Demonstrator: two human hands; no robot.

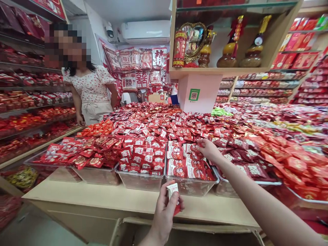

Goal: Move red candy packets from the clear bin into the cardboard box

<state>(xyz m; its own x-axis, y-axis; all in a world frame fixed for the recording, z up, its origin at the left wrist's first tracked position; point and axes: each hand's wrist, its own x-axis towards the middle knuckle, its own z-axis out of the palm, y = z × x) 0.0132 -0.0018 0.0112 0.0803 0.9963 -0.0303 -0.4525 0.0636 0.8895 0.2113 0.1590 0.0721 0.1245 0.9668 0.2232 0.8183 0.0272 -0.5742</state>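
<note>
My left hand [166, 208] is closed around a small red-and-white candy packet [173, 189], thumb across its front, just before the counter's front edge. My right hand [208, 149] reaches farther out over a clear plastic bin [191, 186] filled with similar packets standing in rows. Its fingertips pinch the edge of a red-and-white packet [191, 148] at the back of that bin. Printed figures show on the packets [176, 169] at the front of the bin.
Neighbouring clear bins hold red packets [146, 155], dark red packets [256, 169] and orange-red packets [297, 167]. Below the counter [135, 201] is an open cardboard box [210, 228]. A person [89, 85] stands behind at left. A cabinet [220, 71] overhangs the back.
</note>
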